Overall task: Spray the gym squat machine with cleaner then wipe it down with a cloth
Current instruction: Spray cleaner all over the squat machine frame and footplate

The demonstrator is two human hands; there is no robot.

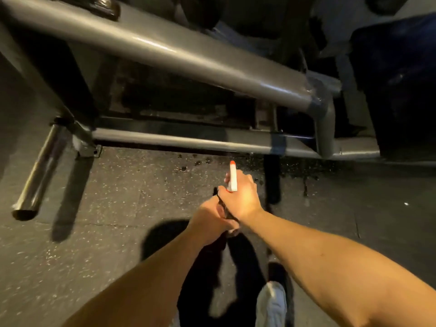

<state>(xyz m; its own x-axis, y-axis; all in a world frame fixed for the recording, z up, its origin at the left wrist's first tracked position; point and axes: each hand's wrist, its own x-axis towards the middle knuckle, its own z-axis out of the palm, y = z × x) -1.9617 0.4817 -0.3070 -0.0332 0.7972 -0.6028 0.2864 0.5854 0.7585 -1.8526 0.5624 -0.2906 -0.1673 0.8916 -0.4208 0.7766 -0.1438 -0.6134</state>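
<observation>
Two grips meet near the machine's low rail [188,140]. Right grip [243,199] curls round a sprayer [233,177]; left grip [212,219] clutches something dark [227,214], unclear what.

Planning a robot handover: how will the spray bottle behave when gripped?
Probably light and stiff: the right hand wraps the spray bottle at its neck. Dark spatter on the floor hints it may be wet and slippery. Its body is hidden, so weight is uncertain.
</observation>
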